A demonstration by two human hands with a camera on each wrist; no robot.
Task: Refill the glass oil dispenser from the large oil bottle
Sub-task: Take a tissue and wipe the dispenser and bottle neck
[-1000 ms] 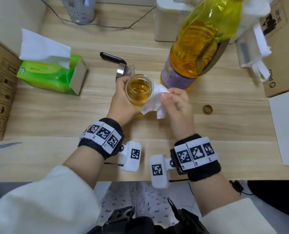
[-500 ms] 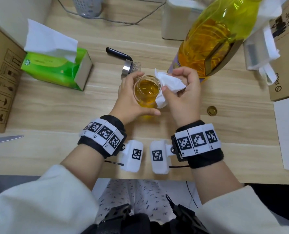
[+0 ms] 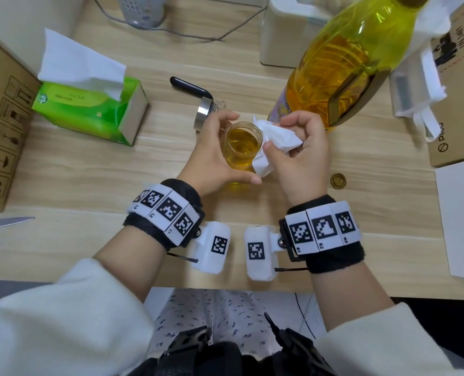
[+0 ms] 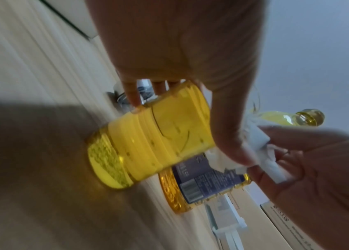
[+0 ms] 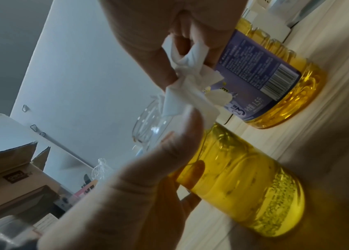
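The glass oil dispenser point(image 3: 242, 147) stands upright on the wooden table, lidless and nearly full of yellow oil; it also shows as a ribbed yellow jar point(image 4: 147, 138) point(image 5: 244, 186). My left hand point(image 3: 214, 156) grips it, fingers and thumb wrapped round its body. My right hand point(image 3: 298, 153) pinches a crumpled white tissue point(image 3: 275, 139) against the dispenser's right rim and side. The large oil bottle point(image 3: 344, 61) stands uncapped just behind, with a purple label point(image 5: 261, 67). The dispenser's metal lid with black handle point(image 3: 198, 104) lies behind my left hand.
A green tissue box point(image 3: 89, 107) sits at the left, cardboard boxes at the far left point(image 3: 0, 126) and right point(image 3: 456, 104). The bottle's gold cap point(image 3: 338, 181) lies right of my right hand. A knife tip point(image 3: 8, 222) lies at the left edge. A white appliance point(image 3: 282, 31) stands at the back.
My right hand has moved the tissue from the dispenser's lower right side up to its rim. The left hand keeps its hold; the dispenser has stayed in place.
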